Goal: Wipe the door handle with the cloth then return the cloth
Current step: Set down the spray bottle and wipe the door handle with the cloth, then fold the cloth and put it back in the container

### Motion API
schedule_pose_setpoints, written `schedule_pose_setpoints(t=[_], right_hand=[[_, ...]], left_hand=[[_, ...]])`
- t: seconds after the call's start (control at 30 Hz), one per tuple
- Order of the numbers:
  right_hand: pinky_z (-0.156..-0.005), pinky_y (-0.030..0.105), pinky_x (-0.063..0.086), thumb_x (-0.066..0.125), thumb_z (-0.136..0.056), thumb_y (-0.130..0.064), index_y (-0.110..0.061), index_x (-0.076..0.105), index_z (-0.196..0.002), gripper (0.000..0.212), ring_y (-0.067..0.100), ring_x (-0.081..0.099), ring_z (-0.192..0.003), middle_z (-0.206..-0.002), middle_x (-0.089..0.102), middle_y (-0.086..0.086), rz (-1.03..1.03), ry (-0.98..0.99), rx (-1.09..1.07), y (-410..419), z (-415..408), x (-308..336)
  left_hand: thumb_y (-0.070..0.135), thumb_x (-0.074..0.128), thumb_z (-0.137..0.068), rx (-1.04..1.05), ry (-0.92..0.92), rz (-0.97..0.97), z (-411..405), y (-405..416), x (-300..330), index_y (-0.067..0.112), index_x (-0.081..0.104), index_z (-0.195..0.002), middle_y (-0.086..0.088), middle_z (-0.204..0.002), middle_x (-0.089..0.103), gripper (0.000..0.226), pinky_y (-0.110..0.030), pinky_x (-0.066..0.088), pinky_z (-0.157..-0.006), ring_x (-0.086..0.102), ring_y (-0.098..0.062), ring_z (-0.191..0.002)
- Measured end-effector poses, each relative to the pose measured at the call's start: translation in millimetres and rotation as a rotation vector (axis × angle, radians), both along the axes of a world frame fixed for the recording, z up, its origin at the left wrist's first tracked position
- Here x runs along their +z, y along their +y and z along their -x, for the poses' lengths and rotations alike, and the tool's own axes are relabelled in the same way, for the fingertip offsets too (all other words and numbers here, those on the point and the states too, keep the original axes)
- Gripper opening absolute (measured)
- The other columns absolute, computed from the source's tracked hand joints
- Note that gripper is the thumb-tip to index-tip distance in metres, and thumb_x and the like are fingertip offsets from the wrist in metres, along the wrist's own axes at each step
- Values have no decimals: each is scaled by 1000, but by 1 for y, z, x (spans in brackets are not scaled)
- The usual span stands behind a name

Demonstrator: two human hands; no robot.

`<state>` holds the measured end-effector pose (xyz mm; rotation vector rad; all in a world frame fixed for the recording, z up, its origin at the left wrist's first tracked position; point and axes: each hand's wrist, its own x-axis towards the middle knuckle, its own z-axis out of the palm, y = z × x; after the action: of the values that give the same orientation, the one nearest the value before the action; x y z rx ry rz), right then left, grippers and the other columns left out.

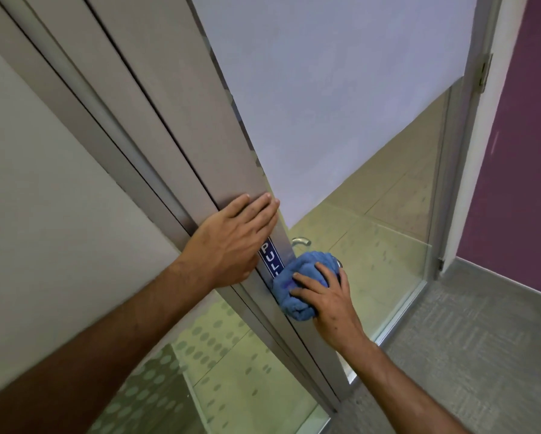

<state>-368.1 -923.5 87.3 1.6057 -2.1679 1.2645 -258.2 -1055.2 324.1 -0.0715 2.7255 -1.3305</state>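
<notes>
Door handle wiping, head view.
Right hand (pixel 328 303): fingers clutch bunched blue cloth (pixel 297 286), pressed over door handle (pixel 301 241). Left hand (pixel 231 242): fingers flat, extended, empty, braced on metal door frame (pixel 200 145) above blue PULL sign (pixel 270 255).

The flat left hand (pixel 231 242) is blocking the grey metal door stile (pixel 200 136); the bunched blue cloth (pixel 297 283) under the right hand (pixel 328 305) is covering the curved steel handle (pixel 301 241). Glass (pixel 372 261) beside it is lying bare.
</notes>
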Motion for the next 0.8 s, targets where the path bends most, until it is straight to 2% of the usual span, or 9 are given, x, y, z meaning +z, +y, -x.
schedule_pose_setpoints(t=[0.13,0.17,0.23,0.3,0.4,0.53,0.63,0.7,0.8], right_hand=[[-105,51,48,54,-75,12,-19,70,-126,62,22,52,-130,-135,65,-3,147,-427,-29,34,-2,41],[-97,51,56,52,-78,14,-21,69,-127,63,24,60,-122,-129,69,-1,160,-606,-21,44,0,53],[-64,57,63,50,-87,8,-27,68,-112,47,34,77,-87,-94,76,11,181,-918,67,64,8,82],[-46,45,59,48,-91,5,-29,67,-99,40,35,78,-65,-73,73,15,204,-1068,102,80,17,106],[-51,26,58,55,-86,2,-34,70,-94,40,15,77,-69,-81,79,1,217,-1053,90,100,36,131],[-64,31,62,63,-75,-6,-22,70,-99,30,27,77,-88,-94,80,9,170,-1135,181,121,73,144],[-69,41,65,63,-69,-6,-11,70,-104,37,36,77,-91,-100,78,20,74,-1271,311,132,95,148],[-66,41,63,61,-68,-3,-11,74,-102,38,35,77,-87,-99,79,22,-16,-1364,399,140,104,146],[-64,41,62,59,-67,-1,-13,78,-96,37,34,77,-81,-94,79,19,-189,-1438,516,155,118,135]], left_hand=[[51,48,-95,41,189,-341,-4,18,0,13,20,-165,-9,-173,20,85,-43,12,-129,15,-25,-161],[52,49,-93,60,250,-437,-6,25,-3,15,20,-165,-8,-173,21,85,-43,14,-129,15,-24,-161],[55,51,-92,92,381,-611,-10,41,-10,18,21,-165,-4,-173,23,87,-44,18,-130,16,-22,-161],[57,52,-92,137,482,-768,-14,57,-19,21,19,-165,3,-172,17,87,-41,14,-130,11,-16,-160],[62,50,-93,226,578,-906,-17,82,-33,27,12,-166,15,-167,4,89,-31,3,-125,1,-4,-156],[72,48,-86,380,764,-1111,-8,120,-52,37,14,-165,24,-165,11,93,-26,13,-122,7,6,-153],[72,57,-80,531,921,-1461,6,156,-66,50,20,-160,32,-162,22,91,-25,23,-122,20,11,-149],[67,64,-82,555,994,-1691,19,183,-76,63,30,-151,36,-155,41,77,-22,36,-119,38,13,-144],[51,72,-86,584,1249,-1977,42,226,-97,75,50,-128,44,-132,60,53,-11,51,-98,58,12,-127]])
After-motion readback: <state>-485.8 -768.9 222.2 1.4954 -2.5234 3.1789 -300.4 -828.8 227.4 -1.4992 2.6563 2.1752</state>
